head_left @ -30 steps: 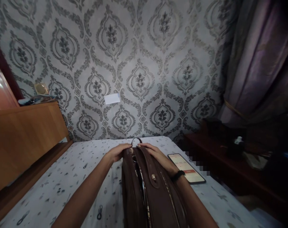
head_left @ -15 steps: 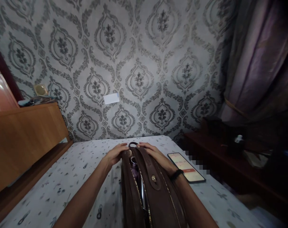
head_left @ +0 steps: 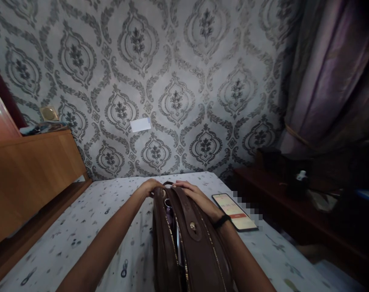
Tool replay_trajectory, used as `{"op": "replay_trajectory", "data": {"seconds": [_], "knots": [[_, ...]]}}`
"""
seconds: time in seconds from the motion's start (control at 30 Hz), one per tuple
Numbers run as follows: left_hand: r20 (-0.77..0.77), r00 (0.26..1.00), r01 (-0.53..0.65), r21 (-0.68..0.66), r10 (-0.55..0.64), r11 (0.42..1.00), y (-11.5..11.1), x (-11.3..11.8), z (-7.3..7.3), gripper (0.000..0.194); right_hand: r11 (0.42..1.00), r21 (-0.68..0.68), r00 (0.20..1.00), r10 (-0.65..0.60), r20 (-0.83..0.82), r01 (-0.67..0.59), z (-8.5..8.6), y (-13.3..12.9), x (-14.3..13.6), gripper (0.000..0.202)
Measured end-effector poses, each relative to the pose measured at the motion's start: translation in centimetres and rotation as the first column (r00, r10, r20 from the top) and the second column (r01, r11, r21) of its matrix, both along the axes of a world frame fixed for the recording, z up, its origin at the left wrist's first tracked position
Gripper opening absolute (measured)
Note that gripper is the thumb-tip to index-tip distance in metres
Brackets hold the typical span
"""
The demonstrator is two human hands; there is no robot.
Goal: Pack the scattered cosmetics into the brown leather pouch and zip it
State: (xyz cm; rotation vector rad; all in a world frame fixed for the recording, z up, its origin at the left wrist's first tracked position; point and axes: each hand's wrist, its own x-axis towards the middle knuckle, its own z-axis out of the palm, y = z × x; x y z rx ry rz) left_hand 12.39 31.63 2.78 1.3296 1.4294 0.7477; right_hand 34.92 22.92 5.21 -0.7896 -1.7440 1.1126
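Observation:
A dark brown leather bag with gold-toothed zippers lies lengthwise on the bed in front of me. One zipper is partly open; a ring with something purple and a shiny edge show inside the gap. At the bag's far left corner, beside its small loop handle, my left hand is closed with its fingertips hidden. My right hand grips the far right side, its fingers bent over the top towards the loop. A dark band circles the right wrist.
A phone with a lit screen lies on the patterned sheet, right of the bag. To the left stands a wooden headboard. Dark furniture and a purple curtain are at the right. The papered wall rises behind.
My left fingers have curled down around the bag's far left corner; before, they lay straighter along its edge. My right hand stays on the bag. The whole view has shifted slightly.

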Motion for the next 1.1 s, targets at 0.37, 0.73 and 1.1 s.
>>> {"op": "replay_trajectory", "data": {"seconds": [0.37, 0.73, 1.1], "knots": [[-0.186, 0.983, 0.011, 0.02, -0.007, 1.0, -0.4, 0.2, 1.7, 0.029, 1.0, -0.006, 1.0, -0.012, -0.017, 0.012, -0.3, 0.2, 0.0, 0.033], [-0.178, 0.981, -0.019, 0.293, 0.074, 0.956, -1.3, 0.5, 1.1, 0.027, 1.0, -0.004, 1.0, -0.022, -0.003, 0.022, -0.3, 0.3, 0.0, 0.034], [-0.052, 0.992, -0.072, 0.495, 0.113, 0.866, -3.3, 1.4, 2.0, 0.019, 0.999, -0.011, 0.999, -0.036, 0.001, 0.036, -0.4, 0.5, -0.1, 0.035]]}}
